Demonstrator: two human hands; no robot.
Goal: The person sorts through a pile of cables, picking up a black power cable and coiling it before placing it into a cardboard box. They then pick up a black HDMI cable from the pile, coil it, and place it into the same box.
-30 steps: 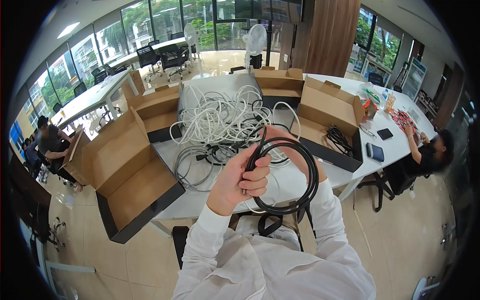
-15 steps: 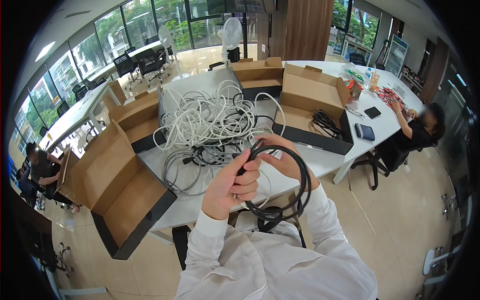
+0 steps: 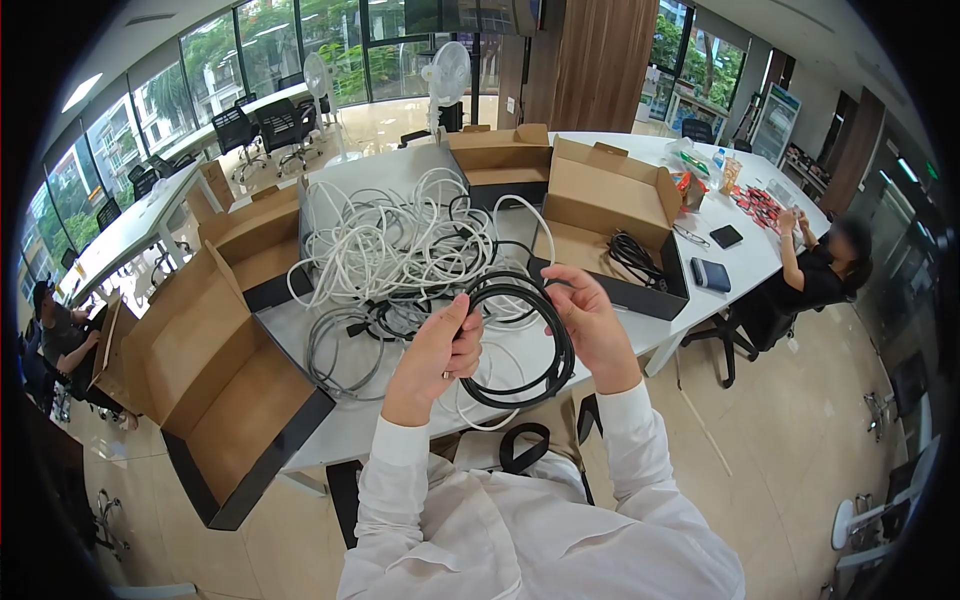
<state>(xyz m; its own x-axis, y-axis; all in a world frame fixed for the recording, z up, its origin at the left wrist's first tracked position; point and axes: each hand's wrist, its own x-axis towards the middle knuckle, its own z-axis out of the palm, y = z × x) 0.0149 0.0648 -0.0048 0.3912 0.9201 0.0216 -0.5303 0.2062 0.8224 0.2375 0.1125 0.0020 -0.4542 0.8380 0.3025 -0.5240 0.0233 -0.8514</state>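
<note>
A black cable (image 3: 563,362), wound in several loops, hangs in front of me above the table's near edge. My left hand (image 3: 432,352) is closed around the left side of the coil. At its upper right, my right hand (image 3: 592,322) pinches the cable between thumb and fingers. Just beyond the coil lies a large tangle of white cables (image 3: 390,240), with some black cables mixed into its near side. Loops of grey cable (image 3: 318,350) spread to the left of my left hand.
Open cardboard boxes stand round the tangle: a near-left box (image 3: 235,400), a far-left one (image 3: 255,240), a back one (image 3: 500,165) and a right one (image 3: 570,245) holding a black cable (image 3: 635,260). A wallet (image 3: 710,275) and phone (image 3: 726,236) lie right. A co-worker (image 3: 830,265) sits beyond.
My hands have moved apart, the right one out to the coil's upper right side. The coil has shifted slightly left and now faces me as a rounder ring. The view has shifted slightly.
</note>
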